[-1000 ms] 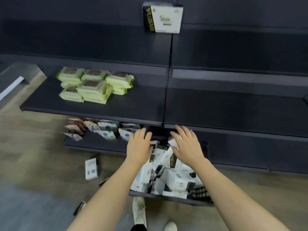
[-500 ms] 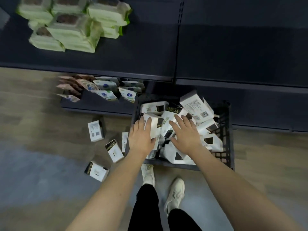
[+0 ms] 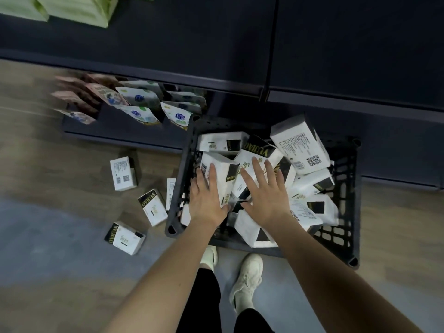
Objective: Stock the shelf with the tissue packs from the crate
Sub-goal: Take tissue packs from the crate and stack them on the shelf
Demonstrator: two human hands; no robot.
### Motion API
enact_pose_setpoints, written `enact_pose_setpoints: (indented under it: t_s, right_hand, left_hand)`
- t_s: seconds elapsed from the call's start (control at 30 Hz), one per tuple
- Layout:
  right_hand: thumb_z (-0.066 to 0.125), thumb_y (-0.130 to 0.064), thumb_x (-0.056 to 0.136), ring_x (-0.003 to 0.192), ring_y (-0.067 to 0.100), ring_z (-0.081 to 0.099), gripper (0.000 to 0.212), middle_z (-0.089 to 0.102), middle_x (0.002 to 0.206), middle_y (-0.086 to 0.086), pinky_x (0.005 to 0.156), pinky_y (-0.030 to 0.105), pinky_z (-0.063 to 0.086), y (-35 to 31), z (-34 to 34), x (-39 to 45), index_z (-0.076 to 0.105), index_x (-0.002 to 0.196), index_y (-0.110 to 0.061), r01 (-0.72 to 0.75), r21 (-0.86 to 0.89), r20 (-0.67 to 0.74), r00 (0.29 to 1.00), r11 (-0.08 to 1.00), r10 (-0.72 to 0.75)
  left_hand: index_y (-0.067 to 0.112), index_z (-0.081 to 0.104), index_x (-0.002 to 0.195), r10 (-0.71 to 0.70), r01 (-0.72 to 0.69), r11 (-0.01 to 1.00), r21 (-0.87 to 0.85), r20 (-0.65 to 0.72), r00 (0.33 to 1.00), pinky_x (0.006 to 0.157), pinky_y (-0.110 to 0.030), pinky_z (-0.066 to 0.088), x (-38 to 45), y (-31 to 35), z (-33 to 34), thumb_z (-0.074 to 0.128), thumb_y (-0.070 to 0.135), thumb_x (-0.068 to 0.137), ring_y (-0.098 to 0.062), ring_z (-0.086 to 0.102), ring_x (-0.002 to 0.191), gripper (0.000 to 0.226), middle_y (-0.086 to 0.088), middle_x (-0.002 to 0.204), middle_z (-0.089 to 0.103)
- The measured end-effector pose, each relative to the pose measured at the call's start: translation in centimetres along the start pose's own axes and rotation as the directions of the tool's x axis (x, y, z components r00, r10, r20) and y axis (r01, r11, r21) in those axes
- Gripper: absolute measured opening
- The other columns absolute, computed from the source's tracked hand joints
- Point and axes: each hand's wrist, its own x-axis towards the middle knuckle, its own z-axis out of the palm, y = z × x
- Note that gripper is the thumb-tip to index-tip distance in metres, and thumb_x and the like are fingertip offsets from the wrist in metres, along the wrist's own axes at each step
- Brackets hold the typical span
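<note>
A black plastic crate (image 3: 348,212) stands on the floor before the dark shelf (image 3: 336,56), piled with several white-and-black tissue packs (image 3: 298,145). My left hand (image 3: 207,198) lies flat, fingers straight, on a pack (image 3: 216,164) at the crate's left side. My right hand (image 3: 266,193) rests with spread fingers on a pack (image 3: 252,164) in the middle of the pile. Neither hand grips anything.
Three tissue packs (image 3: 123,173) (image 3: 152,206) (image 3: 125,237) lie on the wooden floor left of the crate, and another leans against its left wall (image 3: 171,191). Pouches (image 3: 141,99) stand on the low shelf; green packs (image 3: 72,8) sit on the shelf above. My feet (image 3: 245,280) stand at the crate's near edge.
The view has tilted down from the shelf to the crate. Both hands have dropped onto the tissue packs and now lie flat on them.
</note>
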Motion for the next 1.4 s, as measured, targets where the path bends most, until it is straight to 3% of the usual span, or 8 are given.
enact_pose_setpoints:
  t_s: [0.23,0.4,0.6,0.7,0.8,1.0,1.17,1.4]
  right_hand:
    - [0.04,-0.056,0.093,0.139,0.036,-0.026,0.085,-0.038,0.147,0.009,0.113,0.053,-0.007,-0.5,1.8,1.3,-0.016,0.148,-0.023,-0.021,-0.049,0.02,1.0,0.999,0.022]
    - [0.039,-0.052,0.095,0.139,0.036,-0.025,0.082,-0.031,0.152,0.01,0.113,0.052,-0.006,-0.5,1.6,1.2,-0.014,0.149,-0.021,-0.028,-0.068,0.025,0.999,0.997,0.03]
    - [0.037,-0.052,0.096,0.141,0.035,-0.021,0.078,-0.028,0.153,0.009,0.114,0.051,-0.005,-0.3,0.0,0.1,-0.01,0.15,-0.021,-0.057,-0.049,0.02,0.998,0.997,0.058]
    - [0.035,-0.052,0.096,0.141,0.033,-0.022,0.077,-0.037,0.147,0.007,0.115,0.051,-0.005,-0.2,-1.3,-0.8,-0.013,0.149,-0.021,-0.072,-0.048,0.01,0.997,0.996,0.072]
    - [0.038,-0.048,0.097,0.142,0.032,-0.02,0.078,-0.032,0.151,0.01,0.114,0.05,-0.006,0.1,-3.3,-2.0,-0.013,0.149,-0.02,-0.088,-0.03,-0.007,0.996,0.996,0.088]
    - [0.045,-0.033,0.096,0.142,0.034,-0.019,0.078,-0.025,0.154,0.009,0.114,0.05,-0.006,0.9,-7.7,-5.1,-0.009,0.15,-0.021,-0.119,0.022,-0.078,0.99,0.993,0.121]
    - [0.045,-0.026,0.095,0.141,0.034,-0.02,0.079,-0.028,0.153,0.008,0.114,0.05,-0.006,1.9,-11.5,-7.7,-0.013,0.149,-0.022,-0.147,0.003,-0.156,0.977,0.989,0.146]
    - [0.047,-0.017,0.091,0.142,0.033,-0.018,0.083,-0.025,0.154,0.01,0.113,0.052,-0.004,3.1,-17.3,-11.4,-0.013,0.149,-0.022,-0.135,-0.042,-0.317,0.942,0.99,0.115]
  left_hand:
    - [0.028,-0.024,0.145,-0.056,0.048,0.976,-0.21,-0.035,0.998,0.116,-0.045,0.014,1.5,0.0,2.4,0.073,0.042,0.078,-0.041,0.009,0.141,0.119,-0.024,0.155,-0.004]
    - [0.025,-0.008,0.15,-0.047,0.019,0.958,-0.286,-0.09,0.995,0.114,-0.048,0.014,1.7,0.2,2.6,0.073,0.022,0.08,-0.042,0.007,0.141,0.108,-0.023,0.154,-0.001]
    - [0.018,-0.006,0.151,0.055,-0.066,0.992,-0.105,-0.096,0.994,0.113,-0.046,0.023,1.0,-0.3,1.0,0.071,0.021,0.081,-0.037,0.018,0.14,0.104,-0.017,0.155,0.009]
    - [0.017,-0.004,0.151,0.099,-0.108,0.99,-0.085,-0.105,0.99,0.111,-0.043,0.029,0.1,0.0,-0.8,0.072,0.021,0.079,-0.034,0.024,0.139,0.105,-0.015,0.155,0.015]
    - [0.016,0.001,0.15,0.122,-0.13,0.989,-0.066,-0.121,0.985,0.106,-0.038,0.035,-1.1,0.7,-3.3,0.072,0.023,0.077,-0.03,0.032,0.135,0.103,-0.011,0.152,0.023]
    - [0.015,0.018,0.141,0.048,-0.049,0.998,-0.025,-0.039,0.998,0.079,-0.033,0.044,-3.9,2.5,-9.7,0.072,0.027,0.073,-0.025,0.052,0.113,0.087,-0.005,0.133,0.045]
    - [0.015,0.029,0.132,0.031,-0.031,0.996,-0.081,-0.008,1.0,0.076,-0.033,0.045,-6.1,4.1,-15.1,0.067,0.027,0.075,-0.026,0.056,0.105,0.069,-0.002,0.123,0.052]
    - [0.017,0.034,0.115,0.091,-0.087,0.984,-0.153,0.02,0.996,0.06,-0.03,0.041,-9.2,6.7,-23.3,0.062,0.021,0.07,-0.02,0.055,0.078,0.053,0.002,0.084,0.054]
